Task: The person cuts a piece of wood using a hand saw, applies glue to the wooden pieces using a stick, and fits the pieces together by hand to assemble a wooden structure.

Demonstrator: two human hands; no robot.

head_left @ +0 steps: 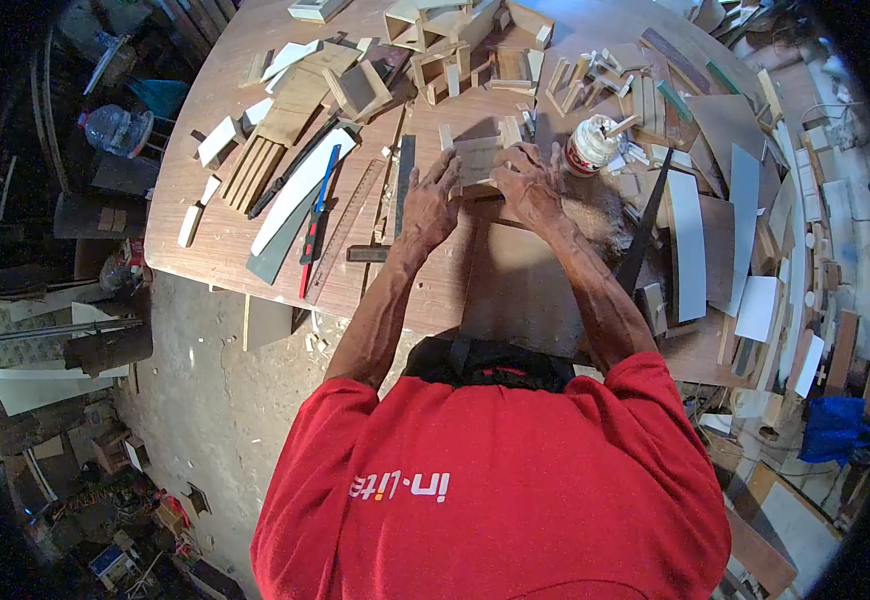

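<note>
Between my two hands is a small wooden assembly [478, 163], a flat board with short upright pieces at its far side. My left hand [432, 203] grips its left end, fingers stretched along the side. At the right end, my right hand [530, 188] has its fingers bent over the wood. A dark strip [406, 170] lies just left of my left hand. Close to my right hand stands a white and red glue jar [591, 146] with a stick in its mouth. The underside of the assembly is hidden.
Left on the table [195, 265] are a blue-and-red cutter [320, 220], a ruler [348, 225] and white strips. Several small wooden boxes [360, 90] stand at the back. A dark saw blade [647, 225] and curved white boards [688, 245] lie to the right.
</note>
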